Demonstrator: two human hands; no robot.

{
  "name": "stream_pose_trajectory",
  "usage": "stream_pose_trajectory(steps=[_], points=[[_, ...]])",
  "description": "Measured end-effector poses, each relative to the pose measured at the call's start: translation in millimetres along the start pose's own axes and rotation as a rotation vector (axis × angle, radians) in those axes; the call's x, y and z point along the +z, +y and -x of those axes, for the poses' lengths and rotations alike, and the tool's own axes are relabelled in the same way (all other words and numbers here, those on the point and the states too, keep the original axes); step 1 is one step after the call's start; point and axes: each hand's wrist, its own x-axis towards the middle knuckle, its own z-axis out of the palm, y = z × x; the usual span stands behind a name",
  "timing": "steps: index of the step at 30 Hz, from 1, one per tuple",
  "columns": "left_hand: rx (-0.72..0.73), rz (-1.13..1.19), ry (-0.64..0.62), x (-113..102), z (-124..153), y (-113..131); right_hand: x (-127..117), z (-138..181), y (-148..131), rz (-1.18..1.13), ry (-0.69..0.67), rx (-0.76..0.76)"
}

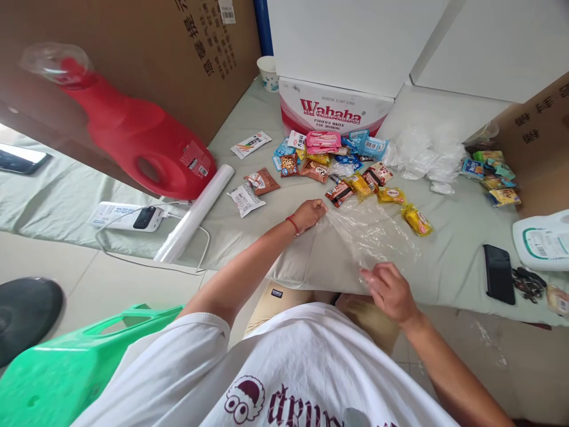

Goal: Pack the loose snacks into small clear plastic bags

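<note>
A clear plastic bag [371, 234] lies flat on the pale cloth-covered table [448, 261] in front of me. My left hand [311, 213] is closed in a pinch on the bag's far left corner. My right hand [389, 290] pinches the bag's near edge, fingers curled. Beyond the bag lies a heap of several small snack packets [331, 157], with yellow ones [416, 220] closest to the bag's right side.
A Wahaha carton [333, 110] stands behind the snacks. A red detergent jug [133, 142], a plastic roll [198, 210] and a power bank [128, 216] lie left. Crumpled clear bags [422, 157], a black phone [498, 274], keys [528, 284] and a white jug [544, 240] lie right. A green stool [62, 367] is lower left.
</note>
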Motion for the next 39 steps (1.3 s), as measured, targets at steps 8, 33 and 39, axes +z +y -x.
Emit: stream_pose_trajectory(steps=[8, 33, 39], points=[[0.023, -0.030, -0.069, 2.3, 12.9, 5.5, 40.5, 60.6, -28.9, 0.051, 0.002, 0.070], [-0.015, -0.029, -0.280, -26.1, 18.0, -0.5, 18.9, 66.1, -12.7, -0.086, -0.080, 0.143], [0.060, -0.244, -0.139, -20.7, 19.5, -8.1, -48.3, 34.8, -32.1, -0.245, -0.420, 0.104]])
